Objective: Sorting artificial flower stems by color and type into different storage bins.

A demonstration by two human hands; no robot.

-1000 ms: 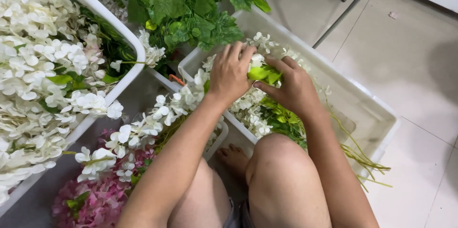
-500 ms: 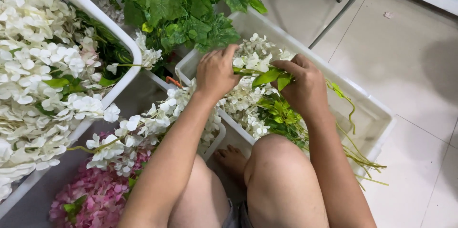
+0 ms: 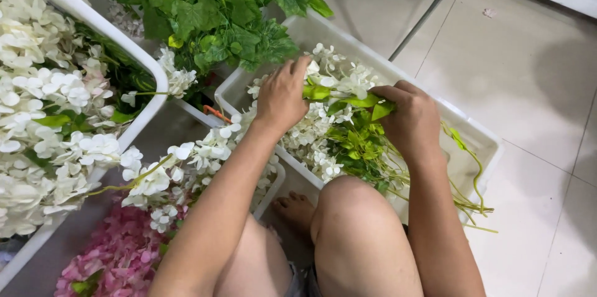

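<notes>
My left hand (image 3: 283,95) rests on white artificial flowers (image 3: 339,79) inside a white plastic bin (image 3: 479,138), its fingers curled onto a green leafy stem (image 3: 348,101). My right hand (image 3: 410,116) grips the other end of that same stem, where green leaves stick out by the thumb. More green leaves and thin stems (image 3: 367,148) lie under the right hand, and some trail over the bin's right rim. My bare knee (image 3: 354,210) is just below both hands.
A large white bin of white flowers (image 3: 56,110) stands at the left. Pink flowers (image 3: 118,253) lie at the bottom left, with a white spray (image 3: 180,166) above them. A heap of green leaves (image 3: 211,4) sits at the top. Tiled floor (image 3: 541,73) and a metal leg (image 3: 429,8) are right.
Both hands have shifted a little within the bin, and the green stem between them is now stretched out flatter. My left fingers have moved further onto the white flowers.
</notes>
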